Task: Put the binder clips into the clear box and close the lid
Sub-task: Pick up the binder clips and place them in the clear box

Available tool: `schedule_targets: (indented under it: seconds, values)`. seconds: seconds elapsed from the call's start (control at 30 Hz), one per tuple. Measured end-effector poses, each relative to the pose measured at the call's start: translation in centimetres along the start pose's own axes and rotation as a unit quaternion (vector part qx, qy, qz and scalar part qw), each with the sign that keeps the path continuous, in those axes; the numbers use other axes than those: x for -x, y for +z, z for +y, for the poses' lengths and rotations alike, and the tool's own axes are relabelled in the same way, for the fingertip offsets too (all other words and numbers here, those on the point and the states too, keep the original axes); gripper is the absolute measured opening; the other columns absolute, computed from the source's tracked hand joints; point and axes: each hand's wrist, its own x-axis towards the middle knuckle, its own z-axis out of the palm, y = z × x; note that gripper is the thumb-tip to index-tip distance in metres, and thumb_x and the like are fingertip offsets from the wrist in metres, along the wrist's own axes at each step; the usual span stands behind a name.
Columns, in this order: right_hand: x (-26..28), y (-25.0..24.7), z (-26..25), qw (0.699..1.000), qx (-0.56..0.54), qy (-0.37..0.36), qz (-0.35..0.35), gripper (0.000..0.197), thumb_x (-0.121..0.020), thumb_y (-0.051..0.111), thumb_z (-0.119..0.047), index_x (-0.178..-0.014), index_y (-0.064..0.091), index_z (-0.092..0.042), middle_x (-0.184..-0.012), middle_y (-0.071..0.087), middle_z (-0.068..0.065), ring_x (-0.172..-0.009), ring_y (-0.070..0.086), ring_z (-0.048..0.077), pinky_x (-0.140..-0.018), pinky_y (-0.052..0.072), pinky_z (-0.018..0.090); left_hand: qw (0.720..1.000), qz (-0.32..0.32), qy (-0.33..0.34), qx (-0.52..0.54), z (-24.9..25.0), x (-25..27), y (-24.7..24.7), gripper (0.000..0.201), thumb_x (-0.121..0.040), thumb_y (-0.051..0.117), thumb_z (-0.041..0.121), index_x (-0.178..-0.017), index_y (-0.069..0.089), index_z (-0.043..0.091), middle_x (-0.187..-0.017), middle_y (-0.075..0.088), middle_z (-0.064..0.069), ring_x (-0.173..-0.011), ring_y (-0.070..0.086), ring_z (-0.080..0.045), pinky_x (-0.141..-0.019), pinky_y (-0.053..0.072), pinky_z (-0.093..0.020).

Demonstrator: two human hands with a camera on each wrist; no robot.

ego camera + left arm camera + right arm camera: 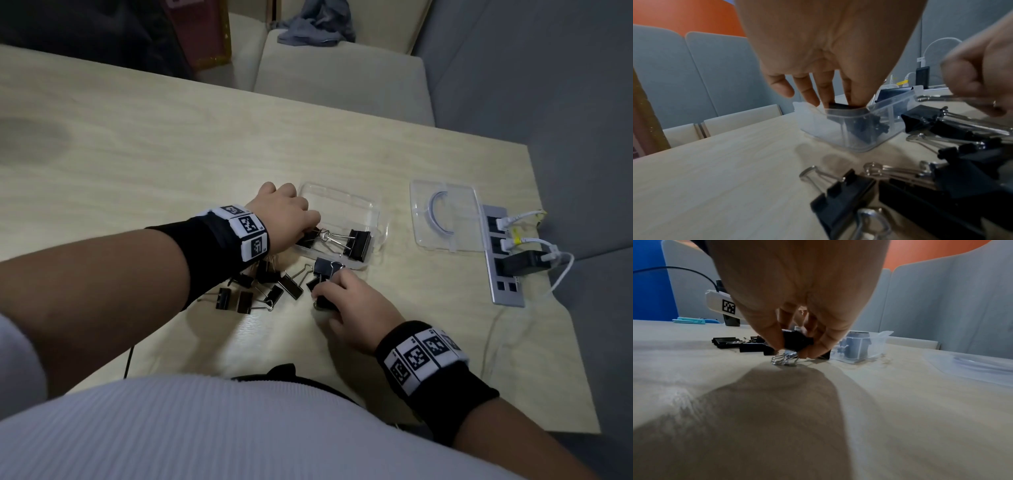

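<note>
A clear box (352,205) sits open on the table with one black binder clip (358,243) lying inside. My left hand (291,219) reaches over the box's near-left corner and pinches another black clip (840,106) just inside the rim of the box (890,107). Several more black clips (260,291) lie loose in front of the box. My right hand (346,301) pinches one of these clips (795,341) at the table surface, its wire handles touching the wood. The clear lid (445,216) lies flat to the right of the box.
A silver power strip (503,260) with plugged white cables and a black charger sits at the table's right edge beside the lid. Beige chairs stand beyond the far edge. A light blue item (690,320) lies far off on the table.
</note>
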Motion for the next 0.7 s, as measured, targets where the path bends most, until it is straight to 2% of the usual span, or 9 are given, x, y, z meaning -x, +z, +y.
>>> schedule_targets:
  seconds: [0.07,0.17,0.23,0.3,0.43,0.53,0.6,0.7]
  values:
    - [0.3,-0.5,0.1,0.999,-0.021,-0.031,0.029,0.032,-0.075,0.059,-0.020,-0.107,0.057,-0.023,-0.106,0.047,0.001,-0.093,0.050,0.019,-0.074,0.052,0.039,1.000,0.012,-0.008,0.003,-0.2,0.1,0.1,0.025,-0.089,0.053,0.034,-0.112,0.052,0.024,-0.113,0.062,0.002,-0.113,0.046,-0.027,-0.089,0.036,-0.043]
    - [0.4,-1.6,0.0,0.992,-0.059,-0.034,0.103,0.023,-0.074,0.059,-0.022,-0.097,0.057,-0.019,-0.100,0.045,-0.001,-0.089,0.049,0.016,-0.075,0.051,0.036,0.998,0.038,-0.043,0.020,-0.5,0.2,0.2,0.038,-0.084,0.058,0.043,-0.116,0.052,0.023,-0.119,0.057,0.000,-0.115,0.045,-0.027,-0.091,0.037,-0.044]
    - [-0.2,-2.4,-0.1,0.983,-0.059,-0.016,0.174,0.020,-0.078,0.061,-0.022,-0.097,0.058,-0.017,-0.100,0.046,0.001,-0.090,0.051,0.018,-0.079,0.052,0.036,0.996,0.054,-0.069,0.023,-0.9,0.4,0.2,0.043,-0.081,0.061,0.048,-0.116,0.056,0.023,-0.121,0.051,-0.003,-0.115,0.043,-0.029,-0.093,0.037,-0.045]
    - [-1.4,-3.4,-0.1,0.976,-0.036,0.015,0.215,0.022,-0.082,0.064,-0.022,-0.103,0.058,-0.018,-0.102,0.047,0.003,-0.093,0.052,0.021,-0.083,0.051,0.037,0.994,0.053,-0.088,0.026,-1.3,0.5,0.1,0.046,-0.079,0.062,0.053,-0.113,0.059,0.024,-0.123,0.048,-0.004,-0.115,0.042,-0.029,-0.094,0.038,-0.046]
    - [-3.7,-5.2,-0.6,0.977,0.063,0.031,0.201,0.036,-0.089,0.055,-0.022,-0.123,0.053,-0.031,-0.106,0.045,0.004,-0.095,0.047,0.024,-0.082,0.045,0.036,0.995,0.045,-0.085,0.034,-1.3,0.8,0.0,0.048,-0.078,0.060,0.058,-0.116,0.058,0.029,-0.131,0.044,-0.005,-0.121,0.039,-0.030,-0.096,0.037,-0.047]
    - [-5.2,-5.6,-1.2,0.978,0.129,0.035,0.163,0.051,-0.088,0.053,-0.015,-0.131,0.045,-0.040,-0.108,0.045,0.008,-0.096,0.045,0.028,-0.081,0.039,0.039,0.995,0.045,-0.075,0.041,-0.9,0.9,-0.1,0.045,-0.078,0.060,0.056,-0.115,0.060,0.031,-0.134,0.043,-0.005,-0.123,0.037,-0.030,-0.097,0.036,-0.047]
    - [-5.9,-5.7,-1.2,0.976,0.155,0.043,0.146,0.052,-0.088,0.051,-0.014,-0.132,0.044,-0.041,-0.109,0.045,0.009,-0.097,0.045,0.031,-0.083,0.040,0.041,0.994,0.044,-0.080,0.054,-0.9,0.9,-0.1,0.041,-0.079,0.061,0.055,-0.113,0.063,0.032,-0.134,0.043,-0.004,-0.124,0.036,-0.030,-0.097,0.035,-0.046]
    - [-6.2,-5.7,-0.8,0.978,0.137,0.057,0.148,0.044,-0.089,0.049,-0.017,-0.129,0.048,-0.036,-0.108,0.045,0.009,-0.096,0.046,0.031,-0.083,0.040,0.041,0.994,0.052,-0.072,0.069,-1.1,0.9,-0.1,0.032,-0.081,0.061,0.052,-0.109,0.067,0.036,-0.134,0.044,-0.002,-0.125,0.036,-0.030,-0.097,0.034,-0.046]
